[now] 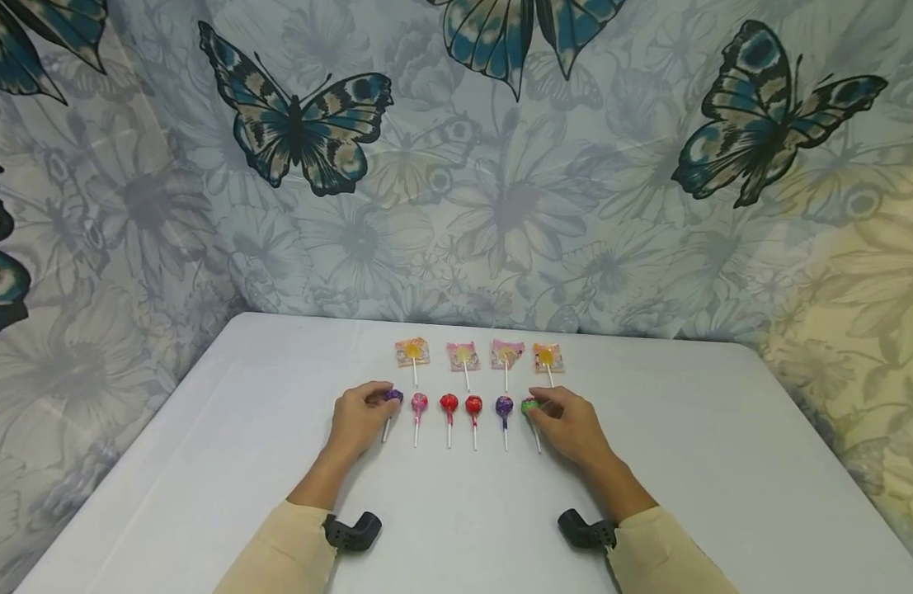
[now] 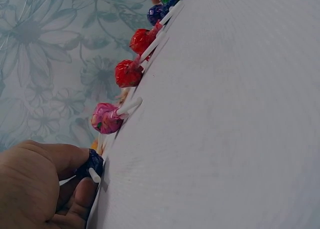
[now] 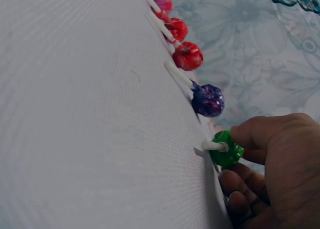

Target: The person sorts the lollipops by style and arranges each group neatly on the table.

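Note:
At the left end of a row of lollipops, my left hand [image 1: 360,418] pinches the wrapped head of a dark purple lollipop [image 2: 92,165] between thumb and fingers. My right hand [image 1: 569,421] pinches a green lollipop [image 3: 227,149] by its head at the row's right end. Between the hands lie a pink lollipop [image 1: 420,402], a red lollipop [image 1: 449,403], another red lollipop [image 1: 474,404] and a purple lollipop [image 1: 504,405]. Their sticks point toward me. Fingers partly cover both held heads.
Behind the row lie several flat lollipops in clear printed wrappers, among them an orange one [image 1: 412,351], a pink one [image 1: 463,356] and a yellow-orange one [image 1: 548,357]. The white table [image 1: 456,528] meets a butterfly-patterned cloth backdrop [image 1: 515,214].

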{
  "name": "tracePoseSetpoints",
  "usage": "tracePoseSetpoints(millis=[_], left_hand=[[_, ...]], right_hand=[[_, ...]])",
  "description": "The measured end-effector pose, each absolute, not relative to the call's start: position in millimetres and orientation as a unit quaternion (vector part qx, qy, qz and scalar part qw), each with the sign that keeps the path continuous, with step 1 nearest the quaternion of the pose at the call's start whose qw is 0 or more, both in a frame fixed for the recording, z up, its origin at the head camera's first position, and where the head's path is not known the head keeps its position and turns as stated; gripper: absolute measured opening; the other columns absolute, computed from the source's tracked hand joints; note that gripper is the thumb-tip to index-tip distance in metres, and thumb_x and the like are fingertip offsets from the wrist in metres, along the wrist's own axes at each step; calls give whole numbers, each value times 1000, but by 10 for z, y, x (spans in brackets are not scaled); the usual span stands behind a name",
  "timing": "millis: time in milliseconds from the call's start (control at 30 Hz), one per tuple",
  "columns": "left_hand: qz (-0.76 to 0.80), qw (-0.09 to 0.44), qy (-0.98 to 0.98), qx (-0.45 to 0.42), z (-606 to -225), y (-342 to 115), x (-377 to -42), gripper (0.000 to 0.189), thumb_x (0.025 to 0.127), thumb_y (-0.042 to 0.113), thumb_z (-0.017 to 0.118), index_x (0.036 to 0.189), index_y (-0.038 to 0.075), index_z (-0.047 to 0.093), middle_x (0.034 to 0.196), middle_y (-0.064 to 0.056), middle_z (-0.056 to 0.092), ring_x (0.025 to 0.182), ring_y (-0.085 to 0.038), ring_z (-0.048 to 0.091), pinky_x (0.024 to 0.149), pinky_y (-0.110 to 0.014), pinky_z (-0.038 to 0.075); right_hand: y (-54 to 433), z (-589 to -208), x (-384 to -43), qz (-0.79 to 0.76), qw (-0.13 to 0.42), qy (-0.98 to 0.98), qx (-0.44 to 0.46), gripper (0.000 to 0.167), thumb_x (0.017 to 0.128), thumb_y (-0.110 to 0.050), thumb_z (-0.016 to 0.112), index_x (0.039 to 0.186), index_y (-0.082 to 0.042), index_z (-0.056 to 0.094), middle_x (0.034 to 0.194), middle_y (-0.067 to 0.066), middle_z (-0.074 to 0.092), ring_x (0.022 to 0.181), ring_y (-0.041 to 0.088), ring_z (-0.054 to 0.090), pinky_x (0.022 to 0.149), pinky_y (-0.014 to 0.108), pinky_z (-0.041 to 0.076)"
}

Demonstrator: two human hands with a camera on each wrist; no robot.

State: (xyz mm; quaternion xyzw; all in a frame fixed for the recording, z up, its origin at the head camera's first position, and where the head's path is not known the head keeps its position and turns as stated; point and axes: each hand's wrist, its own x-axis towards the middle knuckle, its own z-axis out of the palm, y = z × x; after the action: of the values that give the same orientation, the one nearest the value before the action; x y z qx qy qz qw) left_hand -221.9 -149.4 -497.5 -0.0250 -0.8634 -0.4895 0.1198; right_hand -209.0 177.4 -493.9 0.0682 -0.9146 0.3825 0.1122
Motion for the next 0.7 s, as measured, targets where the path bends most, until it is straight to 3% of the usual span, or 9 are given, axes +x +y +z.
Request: tracePoseSetpoints(millis=[500,700], left_hand=[[-498,113,-859,-22,-4947,-1491,-2207,26,83,8,75,107,0,71,84,-4,68,75,-17,60,66,-28,51],[-504,111,-856,-10,-4953,-1504,-2203,23,88,-3,60,108,3,71,100,-10,70,92,-24,64,80,-37,52]], right_hand=[[1789,-4934,-2067,389,119,-911,69,29,84,-10,74,112,-3,70,87,3,64,75,18,54,67,35,45],[1785,-4916,-2063,398,110,-909,61,27,87,-7,67,113,-4,70,95,5,66,78,19,53,69,36,44]])
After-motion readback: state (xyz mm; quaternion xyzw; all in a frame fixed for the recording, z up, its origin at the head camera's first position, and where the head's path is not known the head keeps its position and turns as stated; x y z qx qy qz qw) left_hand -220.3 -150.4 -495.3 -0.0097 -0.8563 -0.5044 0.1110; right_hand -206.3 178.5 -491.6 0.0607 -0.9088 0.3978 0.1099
